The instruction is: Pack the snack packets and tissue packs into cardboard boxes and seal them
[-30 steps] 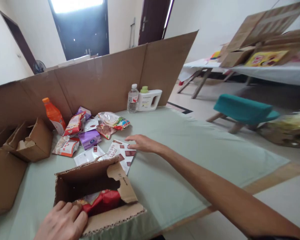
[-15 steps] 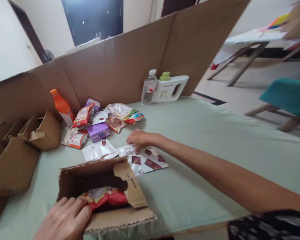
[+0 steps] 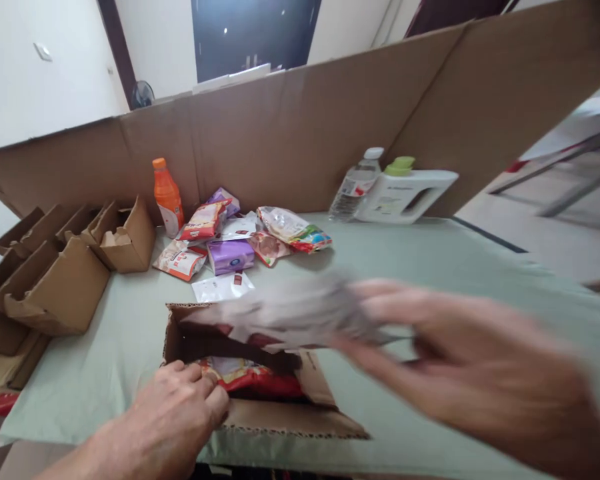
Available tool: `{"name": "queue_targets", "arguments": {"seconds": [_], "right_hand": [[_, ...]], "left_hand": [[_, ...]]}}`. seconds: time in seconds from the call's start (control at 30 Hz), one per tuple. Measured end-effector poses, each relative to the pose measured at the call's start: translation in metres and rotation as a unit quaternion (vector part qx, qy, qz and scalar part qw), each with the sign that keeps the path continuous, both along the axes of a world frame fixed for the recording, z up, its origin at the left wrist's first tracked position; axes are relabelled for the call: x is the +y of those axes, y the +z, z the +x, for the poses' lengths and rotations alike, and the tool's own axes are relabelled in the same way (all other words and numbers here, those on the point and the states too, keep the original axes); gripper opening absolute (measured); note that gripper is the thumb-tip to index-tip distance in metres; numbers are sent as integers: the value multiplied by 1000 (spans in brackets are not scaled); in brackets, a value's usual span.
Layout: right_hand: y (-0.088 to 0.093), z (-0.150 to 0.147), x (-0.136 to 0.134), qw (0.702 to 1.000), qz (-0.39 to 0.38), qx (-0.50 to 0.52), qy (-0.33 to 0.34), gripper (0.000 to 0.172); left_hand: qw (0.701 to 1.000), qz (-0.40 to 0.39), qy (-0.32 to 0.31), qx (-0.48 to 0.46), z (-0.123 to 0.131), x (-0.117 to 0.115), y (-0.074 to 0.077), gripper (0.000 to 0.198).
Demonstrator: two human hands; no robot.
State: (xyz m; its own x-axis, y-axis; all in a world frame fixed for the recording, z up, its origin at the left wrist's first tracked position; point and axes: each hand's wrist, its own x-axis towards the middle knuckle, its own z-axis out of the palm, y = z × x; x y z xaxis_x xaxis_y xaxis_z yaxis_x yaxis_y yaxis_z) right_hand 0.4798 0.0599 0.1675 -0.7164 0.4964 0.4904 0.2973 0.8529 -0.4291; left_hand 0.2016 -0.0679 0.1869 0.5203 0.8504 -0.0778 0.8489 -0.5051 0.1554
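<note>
My right hand (image 3: 445,347) pinches a white packet with dark red patches (image 3: 290,313), blurred by motion, over the back right of an open cardboard box (image 3: 300,423). Its fingers and thumb are closed on the packet's right end. My left hand (image 3: 180,407) grips the near left rim of that box, fingers hooked over the edge. Inside the box lies a red and gold packet (image 3: 260,379). Just behind the box a smaller white packet (image 3: 223,288) rests flat on the green cloth.
Several snack packets surround a purple tissue pack (image 3: 230,256) behind the box. An orange bottle (image 3: 168,200) stands back left, near several cardboard boxes (image 3: 65,287). A water bottle (image 3: 355,187) and white jug (image 3: 405,197) stand against the cardboard wall (image 3: 290,133).
My right hand has lifted the white packet with red patches off the cloth and brought it over the box. My left hand stays on the rim. The view has turned left.
</note>
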Motion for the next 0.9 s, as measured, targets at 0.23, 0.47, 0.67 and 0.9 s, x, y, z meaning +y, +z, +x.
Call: {"name": "queue_targets", "arguments": {"seconds": [0.23,0.47,0.67,0.9], "right_hand": [[-15,-100,-8,944,69,-309,94,28],[-5,-84,11,971,-27,-168,166,20],[-15,-62,95,997,-25,-57,-47,25],[-113,-136,127,933,-7,-358,30,61]], "left_hand": [[1000,-2,21,-17,-8,-16,-10,29],[986,163,18,11,-16,-5,-33,26],[992,118,-21,48,-18,7,-40,14],[978,151,23,145,-18,6,-39,12]]}}
